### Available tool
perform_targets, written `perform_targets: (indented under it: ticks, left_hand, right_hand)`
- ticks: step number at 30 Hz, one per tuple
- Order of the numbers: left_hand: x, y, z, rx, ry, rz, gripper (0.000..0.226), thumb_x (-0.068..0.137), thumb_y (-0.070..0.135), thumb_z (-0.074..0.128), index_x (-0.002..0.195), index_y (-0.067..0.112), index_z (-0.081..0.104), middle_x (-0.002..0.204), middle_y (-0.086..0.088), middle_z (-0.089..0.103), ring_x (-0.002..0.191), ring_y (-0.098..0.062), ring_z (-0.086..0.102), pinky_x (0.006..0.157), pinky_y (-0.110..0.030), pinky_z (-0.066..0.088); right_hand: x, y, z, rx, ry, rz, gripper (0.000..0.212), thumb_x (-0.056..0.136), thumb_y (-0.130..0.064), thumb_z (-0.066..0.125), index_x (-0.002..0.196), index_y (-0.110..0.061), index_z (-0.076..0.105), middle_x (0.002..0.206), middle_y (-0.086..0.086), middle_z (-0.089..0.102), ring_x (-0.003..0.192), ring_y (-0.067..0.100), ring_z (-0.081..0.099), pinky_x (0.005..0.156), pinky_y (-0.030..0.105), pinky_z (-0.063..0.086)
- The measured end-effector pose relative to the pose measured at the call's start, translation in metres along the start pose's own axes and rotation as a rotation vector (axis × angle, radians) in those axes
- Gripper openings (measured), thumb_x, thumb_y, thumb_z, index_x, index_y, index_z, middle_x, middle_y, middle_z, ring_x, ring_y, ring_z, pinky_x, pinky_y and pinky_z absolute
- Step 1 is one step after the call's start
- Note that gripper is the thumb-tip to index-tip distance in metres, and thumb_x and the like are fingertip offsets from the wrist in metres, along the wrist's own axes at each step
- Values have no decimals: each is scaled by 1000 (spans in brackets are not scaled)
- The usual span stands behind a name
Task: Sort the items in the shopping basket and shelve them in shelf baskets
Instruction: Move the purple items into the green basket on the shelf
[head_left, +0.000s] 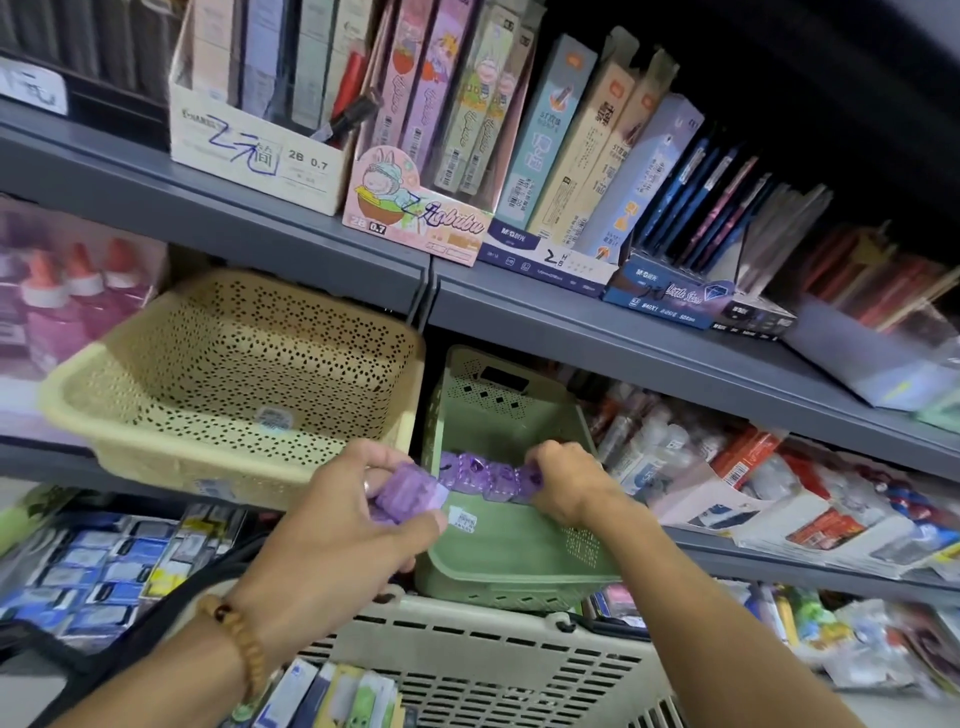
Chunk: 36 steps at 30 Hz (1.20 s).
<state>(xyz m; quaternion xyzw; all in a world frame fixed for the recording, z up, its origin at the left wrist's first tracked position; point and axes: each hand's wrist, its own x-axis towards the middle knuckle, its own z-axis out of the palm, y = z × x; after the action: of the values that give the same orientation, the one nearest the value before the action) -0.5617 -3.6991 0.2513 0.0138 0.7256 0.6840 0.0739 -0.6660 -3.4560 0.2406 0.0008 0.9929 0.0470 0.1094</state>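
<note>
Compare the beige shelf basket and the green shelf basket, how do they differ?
The beige basket is wider, with round holes; it holds only a sticker. The green basket is narrower, with square holes, and holds purple packets that both hands touch. Both sit tilted forward on the same shelf.

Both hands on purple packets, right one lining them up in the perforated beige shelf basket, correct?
Not quite. The head view shows the right hand lining the row of purple packets up in the green plastic shelf basket, not the perforated beige shelf basket, which sits beside it. The left hand does hold a purple packet.
</note>
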Motion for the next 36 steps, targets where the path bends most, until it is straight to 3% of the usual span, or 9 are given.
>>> perform_targets:
  ticks: [4,6,9,12,16,23,28,33,36]
  left_hand:
    - [0,0,-1,82,9,128,34,69,15,82,90,35,65,79,11,73,65,-10,67,62,-16,51]
    - [-1,0,-2,132,16,174,36,68,16,83,89,41,66,80,14,71,69,-7,66,66,-16,52]
    - [-2,-1,-3,197,27,213,32,68,18,83,88,39,69,79,17,69,70,-2,63,62,-7,45]
    - [-1,-1,-2,236,31,223,28,68,21,83,88,37,70,75,16,70,69,-3,64,63,-12,47]
    - [-2,-2,-2,267,1,207,23,68,26,82,88,31,71,74,11,72,73,-6,66,69,-26,50]
    - [-1,3,-2,10,-102,74,43,76,12,79,114,27,63,86,6,75,58,-4,60,52,-21,48]
    - [-3,3,0,-51,-129,32,38,81,7,73,116,20,65,85,0,74,63,-12,62,51,-23,49]
    - [-4,3,-3,-227,-175,-65,22,81,4,72,99,17,76,86,-13,74,62,-13,61,49,-22,49]
    - [0,3,-1,-309,-77,-125,11,83,7,71,91,11,76,76,-12,72,58,-12,61,47,-21,49]
  right_hand:
    - [-8,0,-9,7,-11,-2,46,89,-12,56,135,-16,55,131,16,58,120,35,56,103,40,46]
    - [-20,-3,-20,10,86,-41,50,89,-16,58,139,-17,52,132,13,60,121,31,57,104,39,46]
    - [-52,-20,-35,450,211,-194,29,90,-22,66,119,-22,68,107,-6,71,94,11,66,94,35,52]
    - [-90,-45,-46,895,70,-409,25,78,-27,78,102,-31,72,97,-8,72,82,10,66,80,30,56]
    - [-106,-66,-40,947,74,-486,26,76,-11,82,99,-21,72,97,-7,66,76,6,62,69,24,54]
    - [-106,-64,-36,1201,48,-443,4,90,-10,68,93,-13,68,78,-1,68,68,12,65,69,25,54]
    - [-105,-54,-42,1125,44,-479,32,83,-6,76,111,-19,68,85,6,57,68,22,57,70,33,55]
    - [-102,-45,-41,987,23,-509,39,76,-13,83,109,-25,67,83,1,59,69,14,54,67,26,51]
    - [-93,-36,-37,914,56,-391,34,73,-17,86,100,-22,64,73,-3,62,63,12,55,66,28,51]
